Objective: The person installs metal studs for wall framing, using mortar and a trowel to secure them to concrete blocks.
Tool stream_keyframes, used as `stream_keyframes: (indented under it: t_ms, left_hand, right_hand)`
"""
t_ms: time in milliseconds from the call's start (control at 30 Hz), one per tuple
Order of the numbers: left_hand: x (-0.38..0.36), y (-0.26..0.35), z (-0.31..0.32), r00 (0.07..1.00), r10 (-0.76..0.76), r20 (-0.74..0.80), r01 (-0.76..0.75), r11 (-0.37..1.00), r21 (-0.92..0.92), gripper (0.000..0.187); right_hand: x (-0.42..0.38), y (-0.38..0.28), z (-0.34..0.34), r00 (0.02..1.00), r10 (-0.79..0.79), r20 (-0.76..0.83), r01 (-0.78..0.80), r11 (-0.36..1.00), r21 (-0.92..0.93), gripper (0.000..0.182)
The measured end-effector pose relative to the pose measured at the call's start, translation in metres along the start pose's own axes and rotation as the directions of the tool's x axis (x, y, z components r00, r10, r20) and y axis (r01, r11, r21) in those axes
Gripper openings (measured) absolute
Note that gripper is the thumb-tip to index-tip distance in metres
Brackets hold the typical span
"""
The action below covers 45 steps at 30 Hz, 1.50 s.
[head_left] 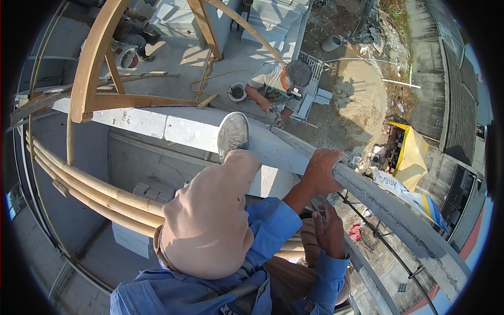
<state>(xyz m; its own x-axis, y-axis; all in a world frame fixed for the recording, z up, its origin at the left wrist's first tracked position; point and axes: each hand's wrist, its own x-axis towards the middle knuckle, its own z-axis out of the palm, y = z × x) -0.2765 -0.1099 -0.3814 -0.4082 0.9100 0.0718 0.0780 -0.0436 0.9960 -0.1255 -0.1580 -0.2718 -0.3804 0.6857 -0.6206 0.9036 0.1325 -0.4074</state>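
My left hand (323, 171) is closed over the edge of a long grey concrete beam (399, 212), which slopes down to the right. Below it, my right hand (331, 231) is beside the beam, its thumb and fingers apart, with nothing visible in it. My grey shoe (233, 134) rests on the top of a pale block wall (189, 126), with my knee bent in beige trousers. A co-worker (275, 86) in a cap and light shirt stands below, past the wall, hands close to the beam's far end.
Bamboo poles (100, 191) run along the left, under a wooden frame (97, 58). Beyond the wall are a bucket (238, 92) and stacked white blocks (275, 23). A sand pile (359, 94) and a yellow tarp (411, 157) lie far below at the right.
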Motion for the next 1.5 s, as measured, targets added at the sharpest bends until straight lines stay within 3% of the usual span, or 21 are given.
stream_keyframes:
  t_ms: [333, 1500]
  left_hand:
    - [-0.0006, -0.0045, 0.0041, 0.998, 0.039, -0.053, -0.039, 0.999, -0.002, 0.047]
    - [0.001, 0.0008, -0.0015, 1.0, 0.008, -0.006, -0.008, 1.0, 0.008, 0.045]
  right_hand:
    - [0.0, 0.0001, 0.0002, 1.0, 0.022, 0.008, -0.022, 1.0, -0.019, 0.052]
    - [-0.0007, -0.0034, 0.0002, 0.999, 0.053, 0.013, -0.053, 0.998, 0.023, 0.051]
